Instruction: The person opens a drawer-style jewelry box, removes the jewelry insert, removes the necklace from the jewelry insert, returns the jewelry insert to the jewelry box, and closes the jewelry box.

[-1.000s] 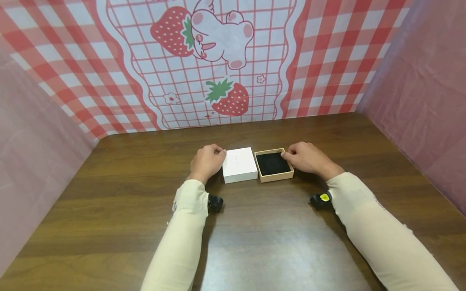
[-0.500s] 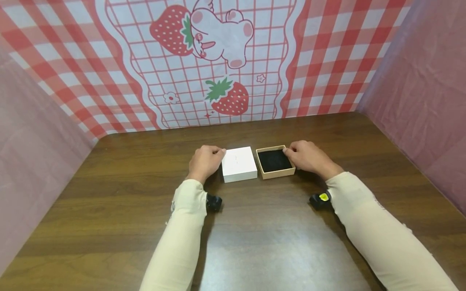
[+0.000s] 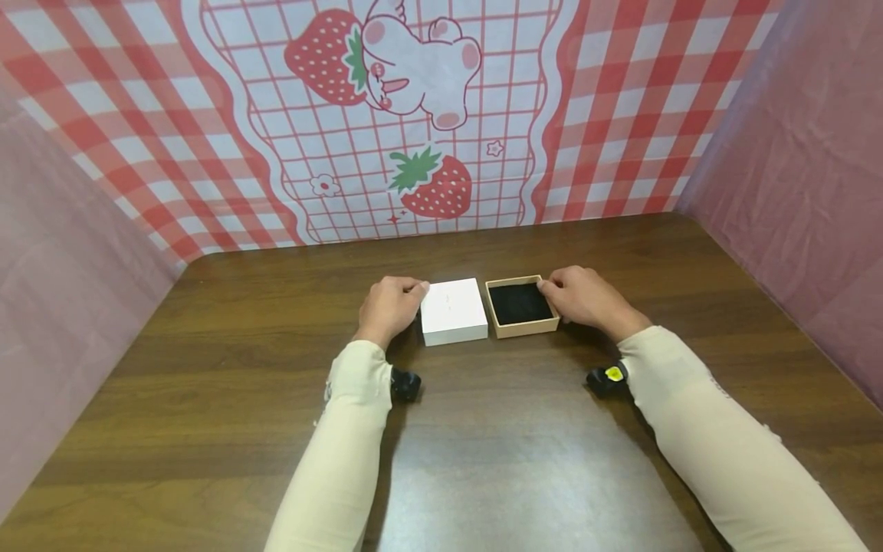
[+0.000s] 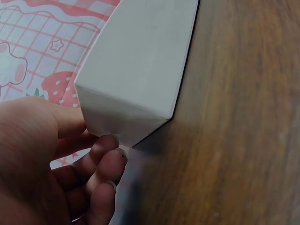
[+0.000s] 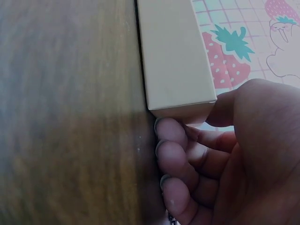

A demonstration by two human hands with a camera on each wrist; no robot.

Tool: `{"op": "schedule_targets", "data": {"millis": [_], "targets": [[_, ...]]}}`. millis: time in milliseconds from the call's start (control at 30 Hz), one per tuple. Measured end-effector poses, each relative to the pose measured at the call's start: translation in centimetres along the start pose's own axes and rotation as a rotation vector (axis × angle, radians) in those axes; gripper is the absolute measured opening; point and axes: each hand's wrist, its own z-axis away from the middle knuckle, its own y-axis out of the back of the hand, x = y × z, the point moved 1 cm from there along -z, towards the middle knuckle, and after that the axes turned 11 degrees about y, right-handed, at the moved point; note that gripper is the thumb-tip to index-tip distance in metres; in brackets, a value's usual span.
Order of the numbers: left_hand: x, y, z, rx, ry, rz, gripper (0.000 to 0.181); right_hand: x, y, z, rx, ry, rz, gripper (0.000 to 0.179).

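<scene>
A square white box lid [image 3: 453, 310] with small faint print on top lies flat on the table. My left hand [image 3: 390, 308] grips its far left corner, thumb at the top edge and fingers curled against the side [image 4: 119, 115]. To the right, across a narrow gap, stands an open tan box base [image 3: 527, 329] with a black lining [image 3: 520, 304]. My right hand [image 3: 586, 297] pinches its far right corner, thumb over the rim and the other fingers bent along the outer wall [image 5: 183, 112].
Brown wood-grain table [image 3: 497, 445] spreads around both pieces. Behind it hangs a red-and-white checked cloth [image 3: 621, 115] with strawberries, and pink cloth walls [image 3: 800, 169] stand at the sides. A small black wrist camera [image 3: 405, 385] sits below each hand.
The tan box base has shifted slightly right and away from me with my right hand, widening the gap beside the white lid. My left hand and the lid have barely moved.
</scene>
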Motion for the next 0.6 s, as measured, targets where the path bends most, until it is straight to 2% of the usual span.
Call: {"op": "schedule_targets", "data": {"millis": [600], "targets": [[0.28,-0.63,0.12,0.019,-0.029,0.01,0.035,0.0,0.08,-0.11,0.006,0.022,-0.014,0.04]]}}
